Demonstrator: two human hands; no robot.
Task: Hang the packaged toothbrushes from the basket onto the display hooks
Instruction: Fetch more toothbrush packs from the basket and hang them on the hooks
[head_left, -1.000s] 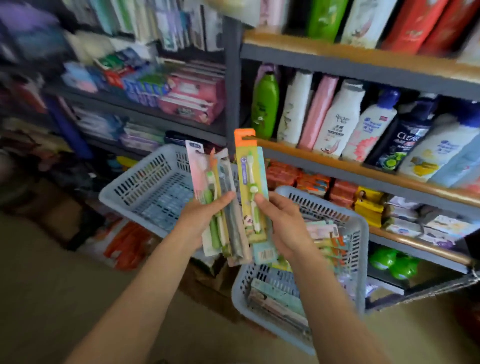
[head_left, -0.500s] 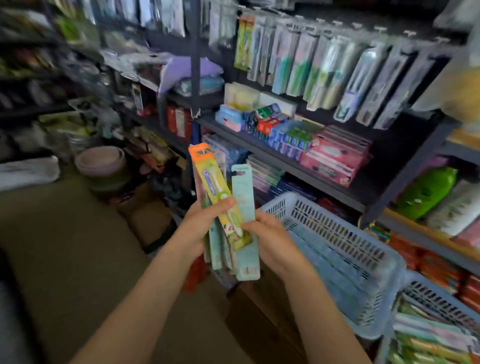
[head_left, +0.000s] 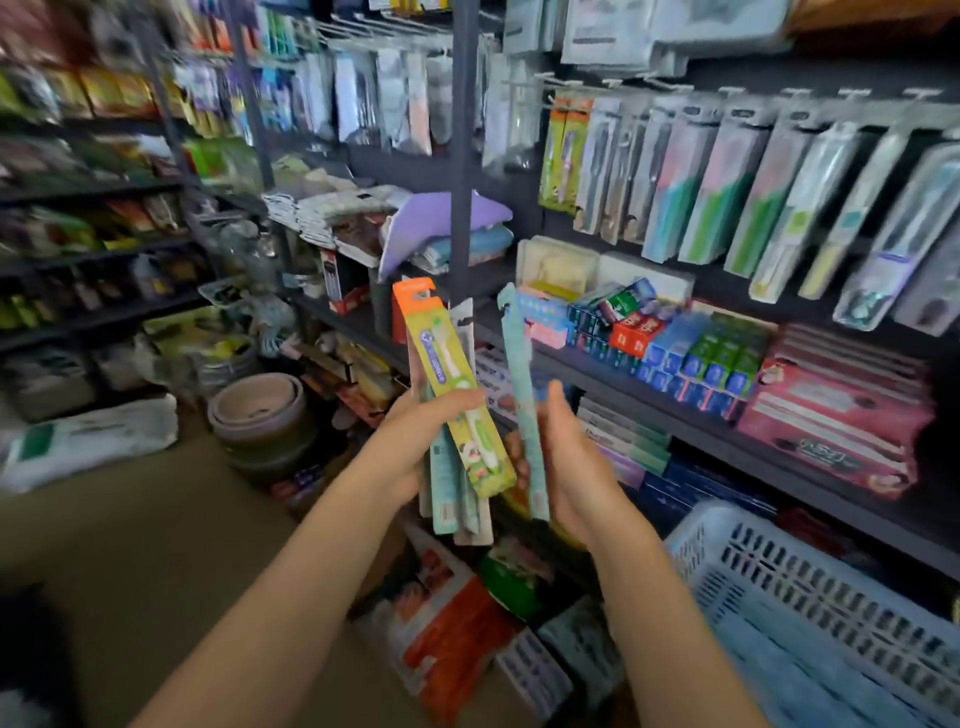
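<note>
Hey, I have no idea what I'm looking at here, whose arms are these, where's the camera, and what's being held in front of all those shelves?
There is no machine here: these are a person's two bare arms, filmed by a wide-angle camera worn on their head, looking forward and down, in a shop aisle. The left hand grips a fanned bunch of packaged toothbrushes, the front one yellow-green with an orange top. The right hand holds a single pale teal pack apart from the bunch, seen nearly edge-on. Up on the right, similar packs hang in a row from display hooks; that is where these are meant to go. On the shelf below them lie toothpaste boxes. At bottom right is a pale blue slotted basket. The picture is blurred, so the small print is unreadable.
</note>
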